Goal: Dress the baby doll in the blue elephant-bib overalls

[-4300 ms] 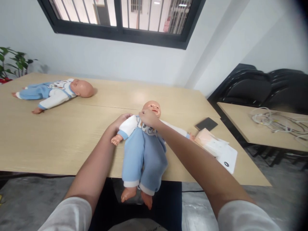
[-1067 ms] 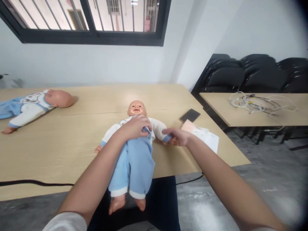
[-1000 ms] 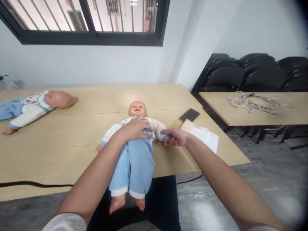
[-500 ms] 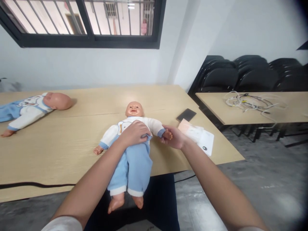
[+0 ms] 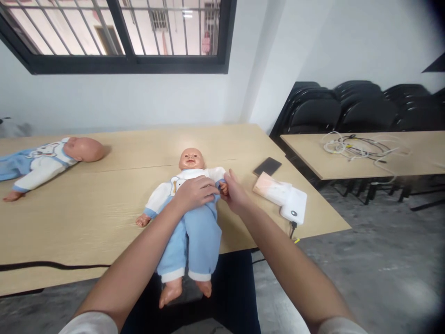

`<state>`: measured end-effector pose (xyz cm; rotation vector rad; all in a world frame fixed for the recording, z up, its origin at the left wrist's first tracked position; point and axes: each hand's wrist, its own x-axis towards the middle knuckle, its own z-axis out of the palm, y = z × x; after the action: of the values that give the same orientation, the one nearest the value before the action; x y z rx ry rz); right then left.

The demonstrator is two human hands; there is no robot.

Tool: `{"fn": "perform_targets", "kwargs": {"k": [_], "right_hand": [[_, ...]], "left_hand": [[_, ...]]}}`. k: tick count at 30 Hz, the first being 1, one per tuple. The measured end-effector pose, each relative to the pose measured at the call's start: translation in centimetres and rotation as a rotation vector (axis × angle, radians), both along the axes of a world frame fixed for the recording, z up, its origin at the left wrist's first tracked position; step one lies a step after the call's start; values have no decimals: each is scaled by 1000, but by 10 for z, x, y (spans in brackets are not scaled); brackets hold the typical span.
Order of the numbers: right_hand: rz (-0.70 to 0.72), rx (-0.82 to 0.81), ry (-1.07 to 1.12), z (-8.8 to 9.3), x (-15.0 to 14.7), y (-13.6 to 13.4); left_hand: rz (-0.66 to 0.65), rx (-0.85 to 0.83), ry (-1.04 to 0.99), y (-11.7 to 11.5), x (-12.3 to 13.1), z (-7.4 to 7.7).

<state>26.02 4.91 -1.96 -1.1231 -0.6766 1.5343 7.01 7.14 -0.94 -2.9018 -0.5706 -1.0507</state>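
A baby doll [image 5: 203, 227] in a white and light blue outfit lies face up on the table, its feet hanging past the near edge. My left hand [image 5: 197, 191] rests across its belly, fingers bent and closed on the clothing; the fingertips are partly hidden. My right hand [image 5: 236, 192] is closed around the doll's forearm on the right side, beside its waist, thumb pointing up. The small doll hand [image 5: 223, 187] shows between my two hands. The doll's other arm [image 5: 153, 204] lies stretched out on the tabletop.
A second doll [image 5: 52, 160] lies on the left of the table [image 5: 86, 227]. Right of my hands are a dark phone [image 5: 267, 166], a tissue pack [image 5: 273, 188] and a white power bank [image 5: 294, 206] with a cable. Another table [image 5: 309, 160] holds tangled cables [image 5: 354, 147]; stacked black chairs [image 5: 313, 113] stand behind.
My right hand has moved left, bending the doll's arm in from the side toward its belly. My left hand has stayed on the torso. The view has shifted slightly.
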Motion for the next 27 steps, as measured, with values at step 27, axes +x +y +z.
{"fn": "perform_targets", "kwargs": {"k": [27], "right_hand": [[45,61,-302,-9,-14,-29]], "left_hand": [[320,-558,90,23,19,41]]}}
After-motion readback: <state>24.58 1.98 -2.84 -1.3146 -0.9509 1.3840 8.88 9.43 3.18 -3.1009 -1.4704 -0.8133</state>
